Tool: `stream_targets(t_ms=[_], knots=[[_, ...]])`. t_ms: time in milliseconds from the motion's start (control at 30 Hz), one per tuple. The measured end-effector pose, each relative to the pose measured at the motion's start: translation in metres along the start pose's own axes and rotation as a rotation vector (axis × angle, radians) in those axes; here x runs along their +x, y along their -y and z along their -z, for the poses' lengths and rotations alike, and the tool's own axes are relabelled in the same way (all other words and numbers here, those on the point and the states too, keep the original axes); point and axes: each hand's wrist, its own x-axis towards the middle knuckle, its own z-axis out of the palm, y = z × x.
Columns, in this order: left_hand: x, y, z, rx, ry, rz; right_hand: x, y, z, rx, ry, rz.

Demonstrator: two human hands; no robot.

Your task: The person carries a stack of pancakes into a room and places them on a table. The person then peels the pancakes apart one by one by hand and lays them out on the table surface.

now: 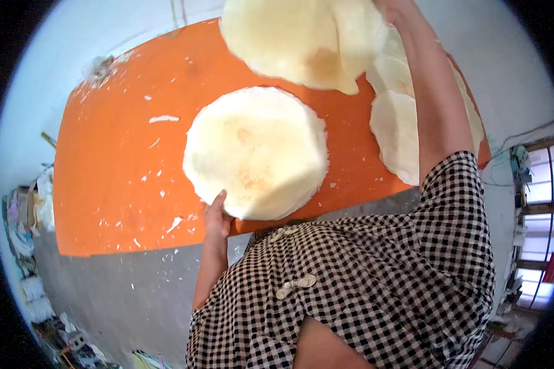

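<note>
Round pale flatbread stack (255, 150) lies on our orange table (111, 184); left hand (216, 216) touches its near edge, fingers loose. Right hand (393, 7) pinches another thin floppy flatbread (301, 37) high above.

Bright, even daylight; colours saturated. Window (538, 203) at the right edge is blown out to white and appears to be one light source. Shadows soft and faint, a thin one under the flatbread stack (256, 154). Strong fisheye: black circular vignette at the corners, straight lines bowed near the rim. Upper flatbread (301, 40) slightly motion-blurred; clutter at lower left soft and smeared.
</note>
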Motion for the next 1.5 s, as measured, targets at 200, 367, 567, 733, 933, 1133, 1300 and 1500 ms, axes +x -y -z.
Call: stream_targets(t_ms=[200,367,567,733,933,1133,1300,1500], knots=[[-0.013,-0.004,0.014,-0.094,-0.04,-0.044,-0.044,-0.118,0.042,0.948,-0.532,-0.819],[-0.012,-0.004,0.011,-0.125,0.035,0.018,-0.192,-0.151,-0.086,1.092,-0.637,-1.457],[-0.003,0.001,0.014,-0.086,0.029,0.001,-0.207,-0.102,-0.083,1.251,-0.647,-1.668],[0.0,0.006,0.015,-0.055,0.087,0.019,-0.201,-0.115,-0.088,1.153,-0.624,-1.704],[0.014,0.011,0.019,-0.135,0.109,0.048,-0.176,-0.172,-0.054,0.335,-0.461,-1.263],[-0.025,-0.004,0.012,0.397,-0.3,-0.44,-0.04,-0.055,0.026,0.094,-0.132,-0.402],[-0.038,-0.038,-0.004,0.246,-0.011,-0.311,-0.033,0.072,-0.009,-0.178,0.162,-0.094],[-0.023,-0.03,-0.017,-0.317,0.374,0.036,-0.176,0.205,-0.116,0.035,0.516,0.043]])
